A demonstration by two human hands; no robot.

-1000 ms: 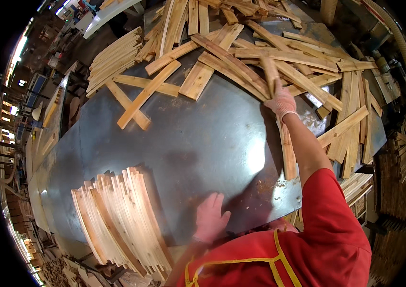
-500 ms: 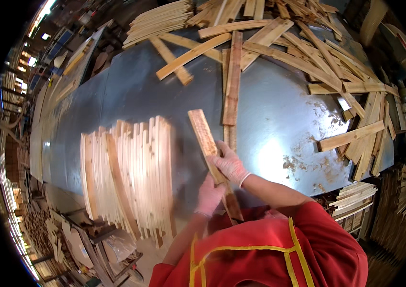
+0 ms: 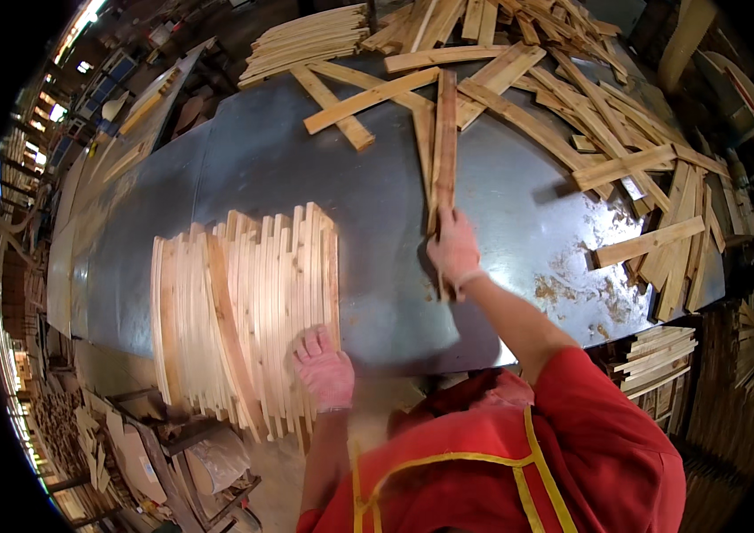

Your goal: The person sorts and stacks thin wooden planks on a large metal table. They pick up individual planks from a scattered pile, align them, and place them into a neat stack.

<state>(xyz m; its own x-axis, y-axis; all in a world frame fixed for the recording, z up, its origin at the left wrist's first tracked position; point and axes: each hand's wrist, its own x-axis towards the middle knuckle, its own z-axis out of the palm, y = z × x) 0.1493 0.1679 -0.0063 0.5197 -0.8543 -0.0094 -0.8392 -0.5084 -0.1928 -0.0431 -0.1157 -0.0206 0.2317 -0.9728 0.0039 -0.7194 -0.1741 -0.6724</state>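
Observation:
My left hand [image 3: 324,371], in a pale pink glove, rests with its fingers stretched out against the right side of a row of upright-set wooden strips [image 3: 261,302]. Those strips stand packed side by side on the near left of the table, and one darker strip [image 3: 228,329] lies slanted over them. Farther right, my gloved right hand [image 3: 455,251] is closed around the near end of a brownish wooden board [image 3: 446,147]. This board points away from me, beside another, partly covered board [image 3: 424,151]. The fingertips of my right hand are partly hidden.
The grey metal table [image 3: 261,151] carries a loose heap of boards [image 3: 590,115] at the far right. A neat stack of strips [image 3: 306,44] is at the back. Shorter boards [image 3: 648,242] lie at the right edge. More stacked wood [image 3: 657,364] sits below the table.
The board that both hands held has left them; the row of strips reaches farther right. My left hand moved left to the row, and my right hand moved forward onto another board.

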